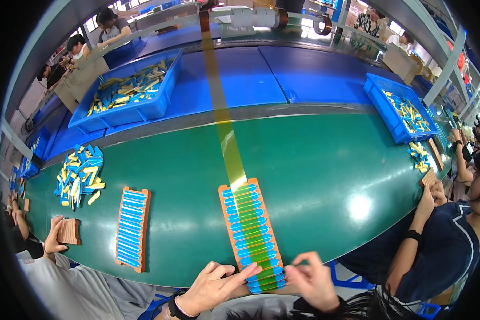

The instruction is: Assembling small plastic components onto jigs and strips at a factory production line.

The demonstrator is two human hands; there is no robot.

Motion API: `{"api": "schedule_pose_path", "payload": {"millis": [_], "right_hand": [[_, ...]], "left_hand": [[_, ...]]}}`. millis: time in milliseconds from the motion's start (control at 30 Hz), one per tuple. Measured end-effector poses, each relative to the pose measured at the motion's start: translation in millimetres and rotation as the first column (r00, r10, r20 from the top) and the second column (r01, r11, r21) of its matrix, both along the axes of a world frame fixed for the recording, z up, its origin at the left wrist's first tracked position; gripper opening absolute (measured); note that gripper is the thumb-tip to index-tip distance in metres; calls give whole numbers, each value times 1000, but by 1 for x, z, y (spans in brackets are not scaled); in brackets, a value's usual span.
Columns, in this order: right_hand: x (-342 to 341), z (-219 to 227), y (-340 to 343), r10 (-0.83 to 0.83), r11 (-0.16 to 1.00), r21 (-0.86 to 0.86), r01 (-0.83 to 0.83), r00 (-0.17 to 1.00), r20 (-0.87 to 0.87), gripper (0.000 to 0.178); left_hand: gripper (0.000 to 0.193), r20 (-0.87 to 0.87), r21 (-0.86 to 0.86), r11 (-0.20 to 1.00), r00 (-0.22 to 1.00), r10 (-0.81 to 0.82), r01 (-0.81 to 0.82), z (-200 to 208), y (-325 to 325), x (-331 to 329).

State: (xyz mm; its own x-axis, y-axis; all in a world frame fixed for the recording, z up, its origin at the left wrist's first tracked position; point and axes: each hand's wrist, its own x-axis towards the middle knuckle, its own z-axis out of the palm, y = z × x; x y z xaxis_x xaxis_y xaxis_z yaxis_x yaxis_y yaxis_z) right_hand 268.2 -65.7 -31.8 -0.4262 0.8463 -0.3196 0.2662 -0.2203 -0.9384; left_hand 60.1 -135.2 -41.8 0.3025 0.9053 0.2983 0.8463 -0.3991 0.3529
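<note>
An orange slotted tray [222,196] filled with blue oblong pieces lies on the green belt [325,176] in front of me. A strip of yellow see-through tape [226,140] runs from a roll high at the back down along the tray's middle. My left hand [213,288] rests its fingertips on the tray's near end, fingers spread. My right hand [310,280] is pinched at the tape's near end by the tray's lower right corner.
A second filled orange tray [133,228] lies to the left, beside a pile of blue and yellow pieces [80,176]. Blue bins [160,109] [381,109] of the same pieces stand at the back left and right. Other people work at both sides.
</note>
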Motion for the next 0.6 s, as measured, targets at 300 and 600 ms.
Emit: {"api": "schedule_pose_path", "payload": {"millis": [300, 600], "right_hand": [[-35, 41, 36, 309, 909, 289, -301, 951, 18, 23], [-51, 45, 33, 394, 735, 451, -506, 860, 324, 22]], "left_hand": [[45, -93, 56, 995, 993, -72, 77, 11, -2, 4], [41, 57, -216, 974, 996, -62, 73, 45, 4, 5]]}}
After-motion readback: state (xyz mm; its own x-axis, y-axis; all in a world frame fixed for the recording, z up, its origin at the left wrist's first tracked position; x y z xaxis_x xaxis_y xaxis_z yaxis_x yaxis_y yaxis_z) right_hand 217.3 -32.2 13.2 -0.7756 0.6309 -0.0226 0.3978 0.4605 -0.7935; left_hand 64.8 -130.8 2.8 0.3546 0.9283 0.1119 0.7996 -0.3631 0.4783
